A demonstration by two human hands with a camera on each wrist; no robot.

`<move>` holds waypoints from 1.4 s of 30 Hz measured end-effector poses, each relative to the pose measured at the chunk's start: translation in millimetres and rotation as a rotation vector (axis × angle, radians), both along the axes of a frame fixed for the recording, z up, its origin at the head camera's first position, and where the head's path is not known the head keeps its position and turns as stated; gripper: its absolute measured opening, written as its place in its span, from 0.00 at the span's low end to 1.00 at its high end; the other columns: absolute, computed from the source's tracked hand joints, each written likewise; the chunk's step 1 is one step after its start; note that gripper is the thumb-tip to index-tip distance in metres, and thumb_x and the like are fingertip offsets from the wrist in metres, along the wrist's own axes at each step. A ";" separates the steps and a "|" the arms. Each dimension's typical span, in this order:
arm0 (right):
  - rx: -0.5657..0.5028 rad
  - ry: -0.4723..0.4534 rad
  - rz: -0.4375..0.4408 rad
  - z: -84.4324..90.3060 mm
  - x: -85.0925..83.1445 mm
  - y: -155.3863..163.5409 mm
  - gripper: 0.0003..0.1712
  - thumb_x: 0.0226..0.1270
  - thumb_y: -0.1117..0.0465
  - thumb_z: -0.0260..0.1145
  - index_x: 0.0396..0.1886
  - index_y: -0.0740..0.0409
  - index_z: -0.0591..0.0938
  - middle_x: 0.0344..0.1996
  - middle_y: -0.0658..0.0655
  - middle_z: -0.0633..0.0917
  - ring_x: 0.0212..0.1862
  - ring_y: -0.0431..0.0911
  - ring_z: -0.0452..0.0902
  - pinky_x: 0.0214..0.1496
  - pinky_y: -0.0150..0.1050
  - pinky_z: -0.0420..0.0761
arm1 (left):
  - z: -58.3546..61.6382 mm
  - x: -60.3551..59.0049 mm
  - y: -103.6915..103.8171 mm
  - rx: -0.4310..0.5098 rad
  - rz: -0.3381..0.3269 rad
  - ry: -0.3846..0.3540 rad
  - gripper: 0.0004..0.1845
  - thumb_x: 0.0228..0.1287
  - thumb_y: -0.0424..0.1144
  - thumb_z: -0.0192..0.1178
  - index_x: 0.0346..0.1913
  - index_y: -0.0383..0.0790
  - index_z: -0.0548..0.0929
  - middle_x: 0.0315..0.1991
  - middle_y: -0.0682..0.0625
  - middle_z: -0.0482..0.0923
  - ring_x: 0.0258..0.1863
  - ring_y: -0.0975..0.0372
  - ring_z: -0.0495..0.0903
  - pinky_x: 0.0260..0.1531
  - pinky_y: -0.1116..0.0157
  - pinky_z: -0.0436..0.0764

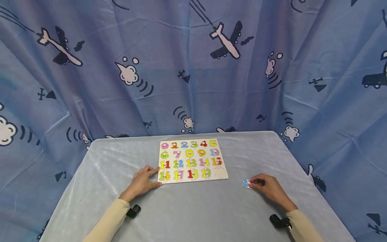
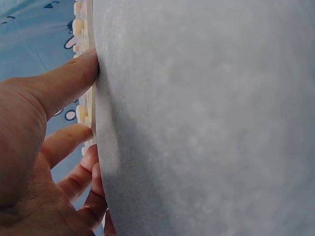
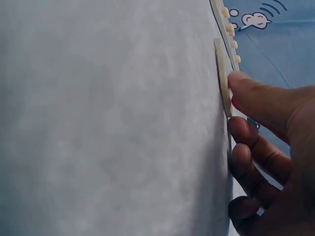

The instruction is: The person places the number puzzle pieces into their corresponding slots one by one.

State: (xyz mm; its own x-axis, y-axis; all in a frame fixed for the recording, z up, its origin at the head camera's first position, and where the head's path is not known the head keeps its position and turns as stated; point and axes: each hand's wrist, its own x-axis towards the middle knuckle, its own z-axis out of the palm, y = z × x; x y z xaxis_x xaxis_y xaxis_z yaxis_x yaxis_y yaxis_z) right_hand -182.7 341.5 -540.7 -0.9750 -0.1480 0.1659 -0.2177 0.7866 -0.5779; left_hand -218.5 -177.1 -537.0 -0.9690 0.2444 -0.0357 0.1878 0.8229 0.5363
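A wooden number puzzle board lies at the far middle of the table, colourful knobbed numbers set into it. At its lower right corner is a bare recess. My left hand rests at the board's left side, thumb by the lower left corner; in the left wrist view its fingertips touch the board's edge. To the right of the board, my right hand pinches a number puzzle piece with a blue 2; the fingers hide the rest. The right wrist view shows this piece edge-on beside the thumb.
A grey cloth-covered table spreads around the board and both hands. Behind it hangs a blue curtain printed with planes and clouds. Each wrist wears a black camera, one by the left sleeve, another by the right sleeve.
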 end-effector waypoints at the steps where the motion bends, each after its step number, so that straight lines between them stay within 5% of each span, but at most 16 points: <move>1: 0.005 0.008 0.017 0.1 -1.4 -1.8 0.08 0.56 0.56 0.76 0.35 0.51 0.87 0.30 0.46 0.85 0.31 0.29 0.73 0.35 0.31 0.75 | 0.0 -0.3 -0.3 0.001 0.002 0.002 0.39 0.54 0.50 0.73 0.69 0.45 0.73 0.46 0.51 0.72 0.42 0.61 0.68 0.48 0.54 0.64; 8: 0.005 0.040 0.096 7.8 -16.7 -24.1 0.07 0.55 0.63 0.75 0.34 0.51 0.87 0.28 0.43 0.82 0.31 0.31 0.71 0.35 0.31 0.73 | 0.5 -2.3 -2.3 -0.013 0.016 0.002 0.39 0.53 0.51 0.73 0.69 0.46 0.73 0.46 0.52 0.72 0.42 0.60 0.68 0.49 0.53 0.64; 19: -0.019 -0.045 0.155 12.9 -52.1 -83.9 0.07 0.57 0.60 0.75 0.37 0.50 0.88 0.30 0.44 0.82 0.35 0.37 0.73 0.41 0.33 0.74 | -0.1 -1.4 1.0 -0.008 0.005 0.002 0.39 0.53 0.50 0.73 0.68 0.46 0.74 0.46 0.52 0.72 0.43 0.60 0.68 0.49 0.52 0.64; 32: 0.082 -0.075 0.213 7.5 -69.6 -100.8 0.07 0.58 0.60 0.74 0.37 0.50 0.87 0.29 0.44 0.80 0.33 0.38 0.71 0.39 0.33 0.71 | 0.0 1.5 -2.3 -0.005 0.013 0.001 0.39 0.53 0.51 0.73 0.69 0.46 0.73 0.46 0.52 0.72 0.42 0.61 0.68 0.47 0.55 0.63; 38: 0.053 -0.016 0.149 13.1 -67.0 -98.3 0.20 0.61 0.55 0.73 0.52 0.54 0.84 0.38 0.50 0.82 0.40 0.42 0.74 0.43 0.39 0.74 | 4.0 -4.7 -0.5 -0.011 -0.018 0.003 0.40 0.55 0.51 0.72 0.71 0.45 0.71 0.48 0.50 0.74 0.45 0.59 0.71 0.48 0.53 0.66; 42: 0.051 0.021 0.101 19.9 -62.1 -107.6 0.25 0.64 0.54 0.70 0.59 0.57 0.80 0.52 0.58 0.80 0.52 0.52 0.76 0.55 0.51 0.78 | 7.1 -2.4 6.1 0.046 0.007 0.062 0.33 0.63 0.44 0.66 0.70 0.43 0.71 0.54 0.46 0.75 0.50 0.56 0.74 0.51 0.53 0.71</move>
